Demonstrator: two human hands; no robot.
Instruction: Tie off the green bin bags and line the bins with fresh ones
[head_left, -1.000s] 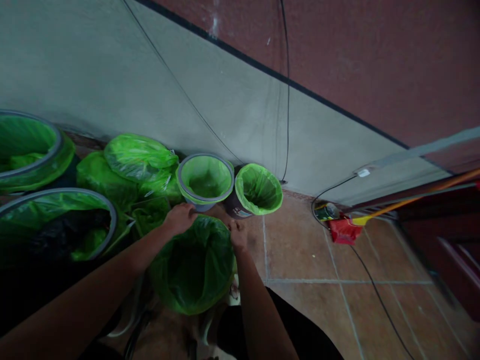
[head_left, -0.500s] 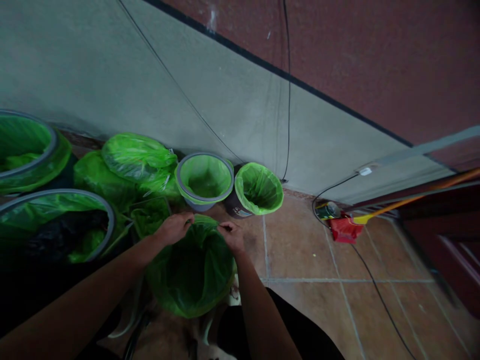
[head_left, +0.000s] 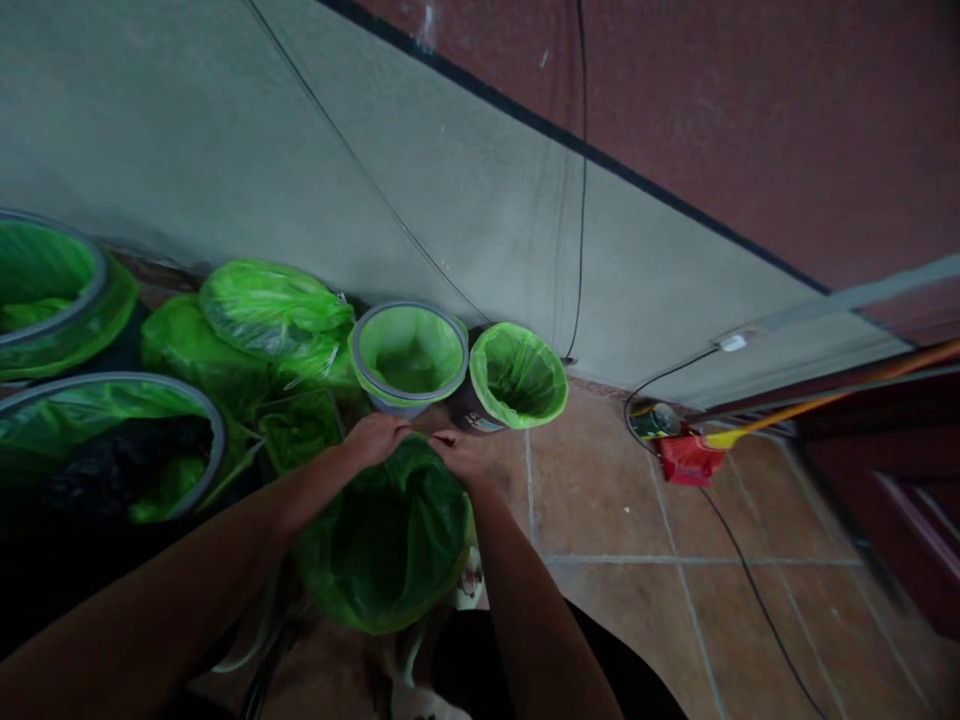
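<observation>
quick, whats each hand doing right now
Left hand: closed, holding the green liner by its far edge.
Right hand: closed, pinching the same edge close by.

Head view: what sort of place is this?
Probably a waste-collection corner: several green-lined bins, bulging green bags by the wall and a red broom-like tool on the tiled floor.

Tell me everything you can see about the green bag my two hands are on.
The green bag looks like thin, slightly see-through plastic, creased and folded along its inner sides. It is spread open, its roundish mouth facing up, and its dark inside hides whatever may be there. It sits low in the view, just nearer than the smaller gray-rimmed bin. The left hand and right hand hold its far edge, close together.
</observation>
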